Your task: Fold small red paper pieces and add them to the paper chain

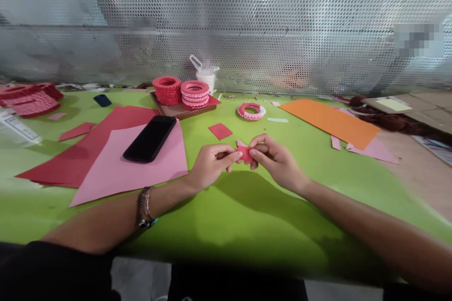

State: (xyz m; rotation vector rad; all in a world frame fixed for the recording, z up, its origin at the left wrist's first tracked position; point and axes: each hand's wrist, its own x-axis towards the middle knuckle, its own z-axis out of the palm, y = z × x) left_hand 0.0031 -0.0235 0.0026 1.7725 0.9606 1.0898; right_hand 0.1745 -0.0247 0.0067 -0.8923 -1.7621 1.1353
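– Left hand (211,165) status?
– Pinching, thumb against fingers, on the left edge of a small red paper piece (244,153). Dark and silver bracelets (144,208) on that wrist.
– Right hand (277,162)?
– Same grip, right edge of the same piece. Neither one is free.
– Where's the piece sitting?
– Just right of frame center, held up over the green table (254,240). Pale pink tip (240,143) sticks up at its top edge. Can't tell how it's folded, fingers cover part of it.
– Nearby?
– Loose red square (220,131) flat on the table, just above the left hand in frame. Pink-and-white ring (251,111) higher up, near center.
– Left side of frame?
– Black phone (150,138) on a pink sheet (109,176), which overlaps red sheets (84,148).
– Upper middle?
– Brown tray (167,108) with two ring stacks: red (167,91) on the left, pink-and-red (194,95) on the right. White cup (206,78) behind.
– Right side?
– Orange sheet (332,122), partly over pink paper (379,149).
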